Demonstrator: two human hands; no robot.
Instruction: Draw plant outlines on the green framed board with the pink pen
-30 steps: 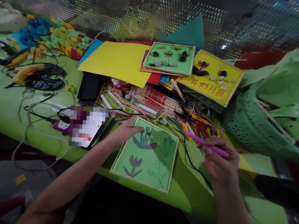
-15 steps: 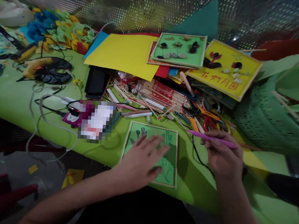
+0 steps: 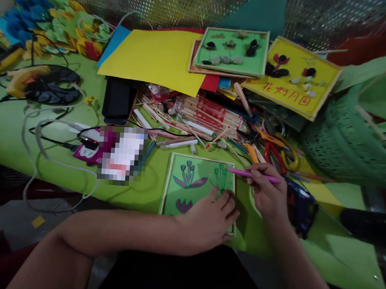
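Head view: left hand point(image 3: 207, 220) pins green card point(image 3: 193, 180) flat; right hand point(image 3: 267, 196) grasps pink pen point(image 3: 253, 175); best keep strokes light.

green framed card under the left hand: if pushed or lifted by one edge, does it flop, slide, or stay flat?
The green framed card probably stays flat: a pale strip frame runs along its edges and should stiffen it. It looks thin, so likely light. On the smooth green table cover it may slide readily, which fits the left hand resting on its lower right corner while the right hand holds a pink pen at its edge.
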